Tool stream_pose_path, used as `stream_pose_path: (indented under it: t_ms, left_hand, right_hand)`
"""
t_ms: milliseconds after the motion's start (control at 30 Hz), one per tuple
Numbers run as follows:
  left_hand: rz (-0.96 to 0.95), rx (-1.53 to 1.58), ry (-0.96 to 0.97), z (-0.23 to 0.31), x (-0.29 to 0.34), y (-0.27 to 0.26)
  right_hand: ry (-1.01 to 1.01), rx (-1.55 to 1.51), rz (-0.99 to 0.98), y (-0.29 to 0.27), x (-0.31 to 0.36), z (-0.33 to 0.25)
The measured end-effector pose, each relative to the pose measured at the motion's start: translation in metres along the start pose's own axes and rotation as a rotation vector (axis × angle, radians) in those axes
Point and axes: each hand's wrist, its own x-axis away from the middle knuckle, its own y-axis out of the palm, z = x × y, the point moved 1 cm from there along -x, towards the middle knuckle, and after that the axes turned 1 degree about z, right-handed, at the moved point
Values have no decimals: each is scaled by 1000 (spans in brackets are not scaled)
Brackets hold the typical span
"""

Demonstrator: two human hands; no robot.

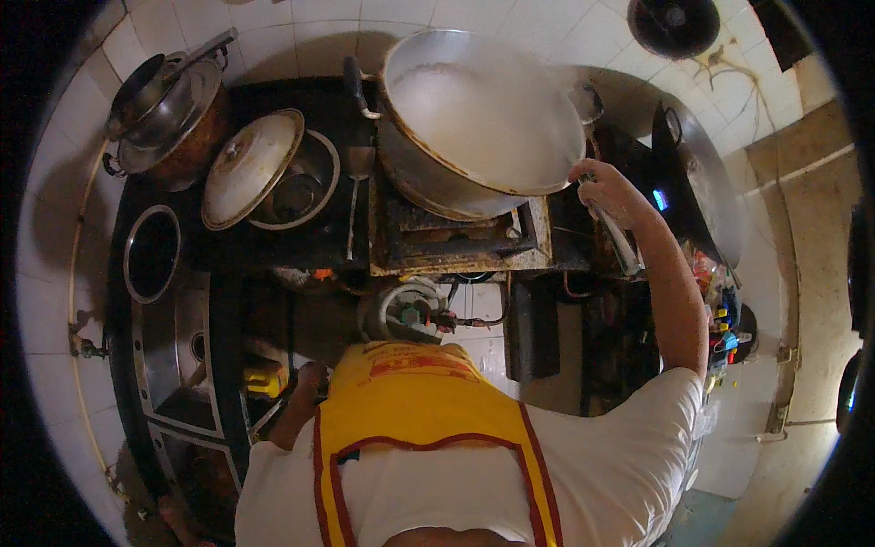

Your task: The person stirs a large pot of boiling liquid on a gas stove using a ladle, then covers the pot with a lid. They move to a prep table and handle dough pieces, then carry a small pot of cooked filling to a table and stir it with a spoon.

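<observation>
Your right hand (609, 190) has its fingers clenched around a pale cloth (612, 230) at the rim of the large aluminium pot (474, 118), which sits tilted on the gas burner (456, 239). Your left hand (310, 376) hangs low beside the bench (273, 239); its fingers can't be made out.

Right hand (609, 190) reaches forward, fingers closed; left hand (310, 376) hangs low by the waist.

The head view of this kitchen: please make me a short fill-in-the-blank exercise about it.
1. The right hand touches the rim of the large, steaming ____ metal pot.
2. That pot sits on a square, stained gas ____.
3. A round metal lid rests ____ on a smaller steel pot to the left.
4. The person wears a ____ apron.

Missing words: silver; burner; tilted; yellow
</observation>
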Motion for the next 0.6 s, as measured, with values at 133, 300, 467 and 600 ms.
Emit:
stream_pose_path:
  t_ms: [133, 300, 467, 600]
  left_hand:
    - [117, -181, 89, -10, 2, 1]
    - [184, -193, 158, -20, -2, -3]
    - [-22, -127, 162, -9, 5, -7]
    - [-52, -68, 331, 9, 29, -10]
  right_hand:
    - [18, -160, -219, -5, -24, 4]
    - [75, -979, -541, 8, -40, 22]
    - [34, -1653, -777, 37, -37, 38]
    - [-104, -1677, -714, 45, -13, 24]
